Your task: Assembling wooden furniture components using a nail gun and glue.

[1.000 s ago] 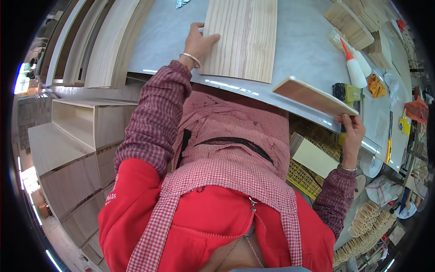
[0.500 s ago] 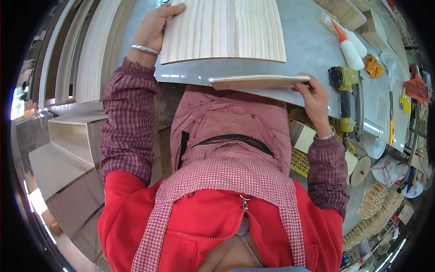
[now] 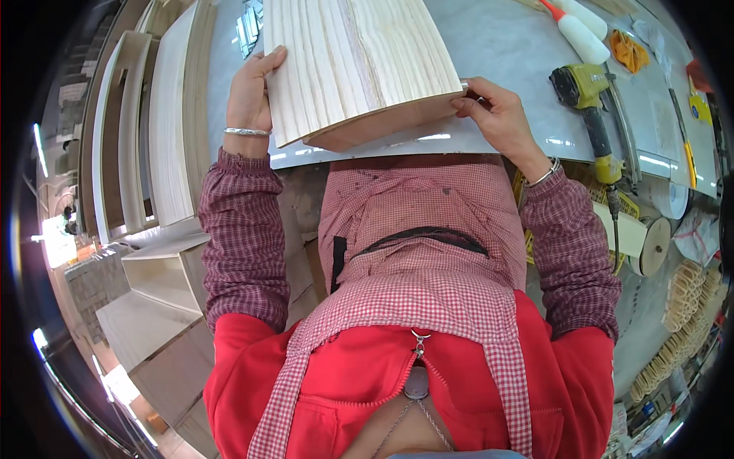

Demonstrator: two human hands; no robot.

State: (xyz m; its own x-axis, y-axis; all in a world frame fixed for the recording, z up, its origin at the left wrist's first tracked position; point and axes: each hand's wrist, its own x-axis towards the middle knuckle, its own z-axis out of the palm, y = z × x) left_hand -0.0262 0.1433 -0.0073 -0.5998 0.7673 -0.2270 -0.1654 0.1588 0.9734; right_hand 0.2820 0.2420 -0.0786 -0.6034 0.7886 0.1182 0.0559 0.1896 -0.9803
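A wide pale wooden panel point(image 3: 355, 57) with grey streaks fills the top middle, its near edge tilted over the table's front. My left hand point(image 3: 252, 90) grips the panel's left edge, thumb on top and fingers beneath. Under the panel's near edge a narrow wooden board point(image 3: 382, 126) stands on its long side, its face toward me. My right hand point(image 3: 495, 115) pinches this board's right end close to the panel's near right corner. Board and panel seem to meet along the edge; the panel hides the board's upper side.
To the right on the grey tabletop point(image 3: 527, 61) lie a yellow-black nail gun point(image 3: 585, 88) with a hose, a white glue bottle point(image 3: 585, 40) with a red nozzle and an orange bundle point(image 3: 629, 52). Wooden boards point(image 3: 174, 115) stand at left, above an open wooden box point(image 3: 160, 277).
The narrow board has gone from in front of the panel to under its near edge, carried by my right hand. The panel has turned and tilted, its left corner now nearer me.
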